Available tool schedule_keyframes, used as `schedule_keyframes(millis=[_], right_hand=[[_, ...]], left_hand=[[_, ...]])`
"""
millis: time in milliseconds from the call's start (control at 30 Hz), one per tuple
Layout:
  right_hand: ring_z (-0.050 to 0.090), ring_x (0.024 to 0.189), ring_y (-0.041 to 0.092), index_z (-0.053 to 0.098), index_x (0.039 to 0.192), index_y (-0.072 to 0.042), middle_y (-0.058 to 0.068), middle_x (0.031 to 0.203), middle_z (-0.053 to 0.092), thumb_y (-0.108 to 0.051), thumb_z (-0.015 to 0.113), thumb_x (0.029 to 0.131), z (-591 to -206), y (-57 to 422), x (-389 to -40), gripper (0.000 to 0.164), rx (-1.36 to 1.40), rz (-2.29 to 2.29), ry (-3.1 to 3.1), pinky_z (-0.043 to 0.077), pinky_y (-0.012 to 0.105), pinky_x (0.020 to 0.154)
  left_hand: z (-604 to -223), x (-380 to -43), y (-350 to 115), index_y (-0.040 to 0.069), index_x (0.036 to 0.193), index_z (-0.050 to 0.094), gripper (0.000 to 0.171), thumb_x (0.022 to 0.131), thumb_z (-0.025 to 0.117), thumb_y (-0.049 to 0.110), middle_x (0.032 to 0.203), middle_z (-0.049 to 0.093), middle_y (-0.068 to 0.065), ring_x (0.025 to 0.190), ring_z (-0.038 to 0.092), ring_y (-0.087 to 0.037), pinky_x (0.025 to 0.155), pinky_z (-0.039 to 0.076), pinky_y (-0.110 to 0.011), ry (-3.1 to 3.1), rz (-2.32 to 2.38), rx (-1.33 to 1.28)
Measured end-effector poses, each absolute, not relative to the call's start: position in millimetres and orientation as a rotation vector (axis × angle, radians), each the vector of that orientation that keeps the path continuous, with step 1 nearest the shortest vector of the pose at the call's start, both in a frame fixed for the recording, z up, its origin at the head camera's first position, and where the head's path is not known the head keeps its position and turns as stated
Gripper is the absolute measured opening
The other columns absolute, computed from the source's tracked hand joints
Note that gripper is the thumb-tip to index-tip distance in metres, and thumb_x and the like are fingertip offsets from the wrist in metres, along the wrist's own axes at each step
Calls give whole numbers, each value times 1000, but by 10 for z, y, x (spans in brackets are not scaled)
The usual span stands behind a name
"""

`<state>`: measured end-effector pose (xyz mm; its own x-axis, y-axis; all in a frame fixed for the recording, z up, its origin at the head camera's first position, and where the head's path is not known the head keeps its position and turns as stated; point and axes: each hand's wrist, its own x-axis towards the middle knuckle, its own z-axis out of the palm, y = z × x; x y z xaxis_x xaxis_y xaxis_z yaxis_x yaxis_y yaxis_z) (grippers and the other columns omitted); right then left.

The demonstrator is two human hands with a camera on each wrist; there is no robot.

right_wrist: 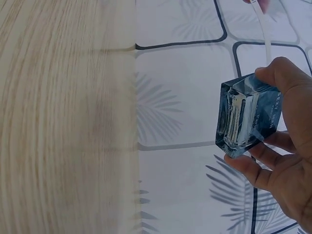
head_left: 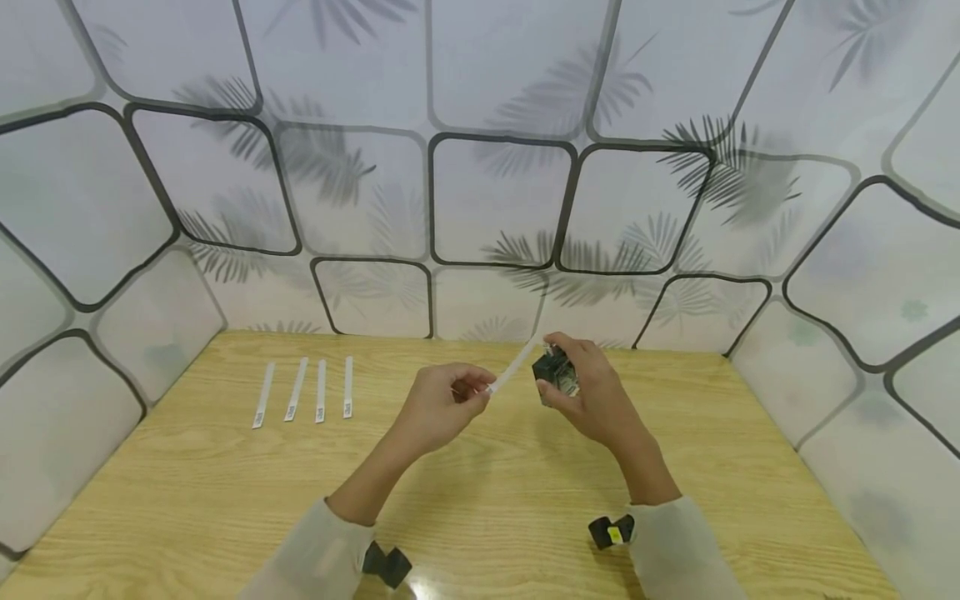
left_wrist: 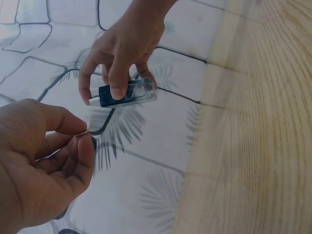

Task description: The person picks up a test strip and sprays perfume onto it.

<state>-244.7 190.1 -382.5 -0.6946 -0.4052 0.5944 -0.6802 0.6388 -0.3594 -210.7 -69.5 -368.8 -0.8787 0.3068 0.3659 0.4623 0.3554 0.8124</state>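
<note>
My left hand (head_left: 442,406) pinches a narrow white paper test strip (head_left: 514,367) by its lower end, between thumb and fingertips. The strip slants up to the right, its far end close to the top of a dark glass perfume bottle (head_left: 553,372). My right hand (head_left: 597,398) grips that bottle above the table, with the index finger at its sprayer top. In the left wrist view the bottle (left_wrist: 127,92) lies tilted sideways, sprayer toward the strip. Its thick clear base and faint lettering face the right wrist camera, where the glass (right_wrist: 248,114) looks bluish.
Several white paper strips (head_left: 321,392) with small dark print at their near ends lie side by side at the left of the wooden table (head_left: 480,508). A patterned panel (head_left: 502,200) rises behind the table, with similar panels at both sides.
</note>
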Motion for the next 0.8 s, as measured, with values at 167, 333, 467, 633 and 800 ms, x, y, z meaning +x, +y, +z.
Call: schedule_keyframes(millis=[167, 333, 467, 633, 800], right_hand=[[57, 117, 35, 51, 146, -9, 19, 130, 58, -17, 79, 91, -3809, 1923, -2437, 62, 866, 791, -2385, 53, 58, 92], [57, 117, 34, 51, 146, -11, 18, 130, 58, -18, 78, 91, -3776, 1937, -2433, 61, 881, 774, -2370, 53, 57, 92], [57, 115, 32, 51, 145, -13, 16, 129, 58, -19, 78, 92, -3750, 1944, -2428, 60, 877, 777, -2372, 53, 53, 87], [57, 115, 32, 52, 145, -13, 15, 130, 58, -18, 79, 91, -3738, 1960, -2418, 60, 867, 787, -2368, 53, 52, 85], [57, 114, 31, 52, 144, -15, 15, 129, 58, -16, 80, 90, -3727, 1989, -2422, 61, 867, 783, -2335, 52, 50, 83]], left_hand=[[-3729, -2139, -692, 3, 110, 76, 17, 94, 71, 2, 92, 72, -3, 79, 67, -13, 73, 59, -27, -2474, -1541, -659], [-3795, -2180, -715, 2, 109, 75, 16, 94, 70, 1, 92, 71, -3, 80, 66, -13, 77, 60, -29, -2475, -1541, -610], [-3844, -2223, -745, 2, 109, 75, 15, 95, 70, 3, 92, 70, -2, 81, 65, -14, 79, 60, -31, -2468, -1544, -565], [-3919, -2312, -796, 1, 108, 75, 15, 94, 71, 1, 91, 70, -4, 83, 67, -16, 80, 60, -32, -2440, -1543, -482], [-4012, -2454, -839, -2, 110, 74, 18, 92, 71, 0, 93, 70, -8, 84, 69, -22, 74, 60, -28, -2439, -1591, -340]])
